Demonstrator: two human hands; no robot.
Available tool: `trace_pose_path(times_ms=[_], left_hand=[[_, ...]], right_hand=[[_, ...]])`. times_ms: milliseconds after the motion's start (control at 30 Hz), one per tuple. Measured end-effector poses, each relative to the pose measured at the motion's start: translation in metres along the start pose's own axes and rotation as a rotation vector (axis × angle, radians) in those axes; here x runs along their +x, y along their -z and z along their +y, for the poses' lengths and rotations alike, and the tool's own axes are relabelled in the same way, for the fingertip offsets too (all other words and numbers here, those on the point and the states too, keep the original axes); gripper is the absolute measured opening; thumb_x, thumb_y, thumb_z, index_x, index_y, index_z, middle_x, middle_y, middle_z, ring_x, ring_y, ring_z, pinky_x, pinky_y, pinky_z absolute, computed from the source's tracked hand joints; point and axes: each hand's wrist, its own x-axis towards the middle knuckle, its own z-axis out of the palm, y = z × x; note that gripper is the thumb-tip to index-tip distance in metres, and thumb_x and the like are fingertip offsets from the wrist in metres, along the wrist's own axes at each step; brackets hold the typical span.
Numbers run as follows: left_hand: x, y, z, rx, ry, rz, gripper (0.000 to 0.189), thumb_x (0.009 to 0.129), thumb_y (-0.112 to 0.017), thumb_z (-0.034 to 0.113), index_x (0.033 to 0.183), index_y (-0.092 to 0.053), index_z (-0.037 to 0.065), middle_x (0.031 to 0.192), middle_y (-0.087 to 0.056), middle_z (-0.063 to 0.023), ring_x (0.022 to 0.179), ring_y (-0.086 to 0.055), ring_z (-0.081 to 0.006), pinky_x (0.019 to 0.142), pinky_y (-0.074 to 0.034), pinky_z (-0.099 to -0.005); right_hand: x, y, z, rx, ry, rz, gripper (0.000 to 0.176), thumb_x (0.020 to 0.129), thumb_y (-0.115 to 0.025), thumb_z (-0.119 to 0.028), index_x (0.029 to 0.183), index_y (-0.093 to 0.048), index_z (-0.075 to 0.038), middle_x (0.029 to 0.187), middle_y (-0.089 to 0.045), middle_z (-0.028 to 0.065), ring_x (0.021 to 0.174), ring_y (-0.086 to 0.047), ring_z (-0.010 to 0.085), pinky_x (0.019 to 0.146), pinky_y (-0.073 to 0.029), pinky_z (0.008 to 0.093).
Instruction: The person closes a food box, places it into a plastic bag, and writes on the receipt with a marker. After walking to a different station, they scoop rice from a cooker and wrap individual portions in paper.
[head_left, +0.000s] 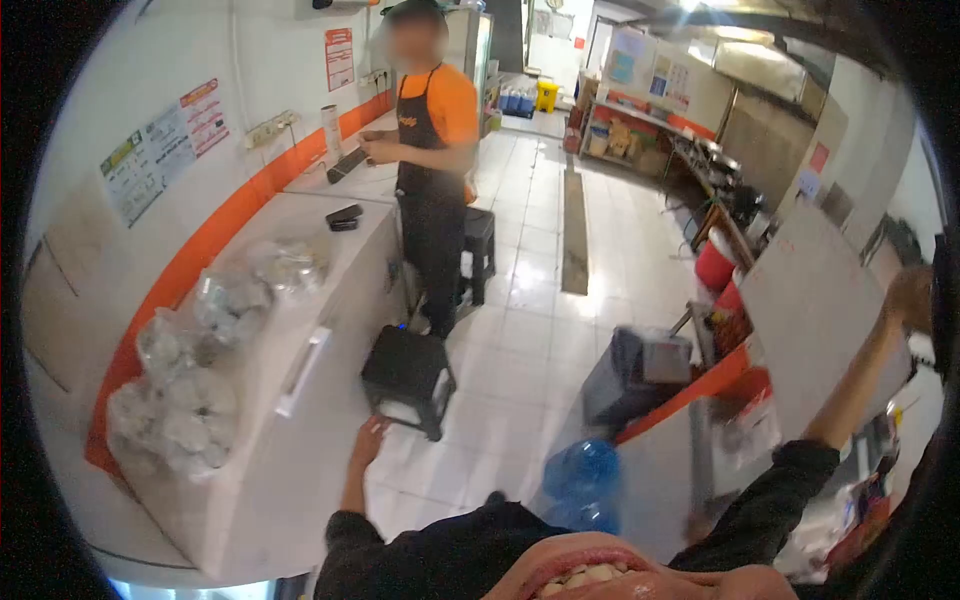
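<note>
Head view: arms flung wide, right hand blurred at the frame's edge.
Right hand [910,298] meets a tilted grey panel [810,320], long side steeply upright, but its grip cannot be told. Left hand [368,432], fingers slack and empty, is just beside an upright black stool [408,372] by the white counter [300,430].

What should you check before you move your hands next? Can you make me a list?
1. Left hand free: ok, open and empty, beside the black stool.
2. Right hand gripping the grey panel firmly: cannot tell, it is blurred at the picture's edge.
3. Floor close by clear: not ok, the black stool and a blue water jug stand near.
4. Co-worker out of the way: ok, standing farther down by the counter.
</note>
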Motion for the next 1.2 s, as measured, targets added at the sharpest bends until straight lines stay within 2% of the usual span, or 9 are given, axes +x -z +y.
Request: trace_pose_path(times_ms=[167,333,367,500,633,800,933,1100,1200], left_hand=[[0.045,-0.014,0.174,-0.570,-0.332,-0.125,0.029,0.099,-0.043,0.025,0.112,-0.057,0.002,0.110,-0.060,-0.0091,0.103,-0.055,-0.0150,0.090,-0.044,-0.0306],[-0.076,0.065,0.341,-1.324,-0.384,-0.458,0.053,0.097,-0.035,0.048,0.116,-0.051,0.001,0.112,-0.059,-0.0135,0.101,-0.058,-0.0198,0.087,-0.044,-0.0349],[-0.107,0.082,0.349,-1.256,-0.334,-0.521,0.054,0.096,-0.036,0.050,0.111,-0.052,0.001,0.103,-0.060,-0.0123,0.093,-0.058,-0.0189,0.081,-0.045,-0.0334],[-0.209,0.111,0.320,-0.828,-0.313,-0.871,0.052,0.095,-0.039,0.053,0.089,-0.052,0.002,0.068,-0.051,-0.0020,0.062,-0.050,-0.0119,0.058,-0.043,-0.0257],[-0.352,0.068,0.326,-0.965,-0.265,-0.734,0.039,0.099,-0.037,0.037,0.089,-0.051,0.001,0.072,-0.050,0.0004,0.065,-0.046,-0.0076,0.058,-0.040,-0.0247],[-0.545,0.033,0.386,-1.000,-0.833,-1.028,0.032,0.099,-0.041,0.029,0.108,-0.051,-0.001,0.078,-0.056,-0.0072,0.071,-0.054,-0.0149,0.066,-0.045,-0.0298],[-0.739,-0.004,0.427,-0.995,-0.620,-1.648,0.025,0.096,-0.042,0.014,0.113,-0.049,-0.003,0.103,-0.057,-0.0185,0.096,-0.059,-0.0240,0.082,-0.045,-0.0369],[-0.938,-0.016,0.509,-0.139,-1.242,-2.189,0.031,0.097,-0.041,0.016,0.121,-0.045,-0.003,0.109,-0.057,-0.0178,0.109,-0.054,-0.0273,0.093,-0.040,-0.0351],[-1.046,-0.076,0.498,-0.708,-0.836,-2.323,0.055,0.096,-0.033,0.042,0.130,-0.042,0.000,0.139,-0.042,-0.0168,0.123,-0.044,-0.0271,0.101,-0.034,-0.0385]], right_hand=[[0.068,0.233,-0.292,0.773,-0.328,-0.242,0.014,0.092,-0.052,-0.014,0.098,-0.054,-0.002,0.098,-0.061,0.0114,0.086,-0.060,0.0209,0.077,-0.046,0.0322],[0.118,0.417,-0.446,1.222,-0.147,-1.431,0.019,0.086,-0.059,-0.006,0.103,-0.049,-0.002,0.098,-0.059,0.0134,0.085,-0.060,0.0280,0.076,-0.046,0.0326],[0.112,0.442,-0.460,1.355,-0.271,-1.165,0.023,0.088,-0.053,-0.009,0.110,-0.050,-0.004,0.091,-0.060,0.0165,0.084,-0.061,0.0358,0.072,-0.048,0.0442],[0.137,0.529,-0.449,1.329,-0.639,-1.466,0.024,0.091,-0.053,-0.009,0.113,-0.047,-0.004,0.091,-0.059,0.0167,0.081,-0.062,0.0326,0.072,-0.049,0.0389],[0.130,0.637,-0.418,1.293,-0.818,-1.083,0.022,0.095,-0.046,-0.010,0.115,-0.043,-0.002,0.086,-0.056,0.0140,0.071,-0.058,0.0199,0.068,-0.047,0.0327],[0.196,0.827,-0.308,0.917,-0.981,-0.884,0.036,0.099,-0.036,-0.021,0.129,-0.029,-0.004,0.080,-0.055,0.0135,0.064,-0.053,0.0158,0.058,-0.046,0.0276],[0.283,1.001,-0.204,0.320,-1.169,-0.999,0.054,0.098,-0.039,-0.024,0.143,-0.019,-0.003,0.088,-0.058,0.0139,0.074,-0.056,0.0175,0.073,-0.046,0.0302],[0.393,1.199,-0.111,-0.357,-1.188,-0.781,0.047,0.087,-0.054,-0.002,0.132,-0.046,-0.009,0.090,-0.061,0.0132,0.063,-0.056,0.0188,0.063,-0.047,0.0276],[0.420,1.306,-0.061,-0.446,-1.370,-0.682,0.039,0.095,-0.048,-0.014,0.132,-0.038,-0.006,0.078,-0.057,0.0098,0.060,-0.050,0.0169,0.059,-0.042,0.0301]])
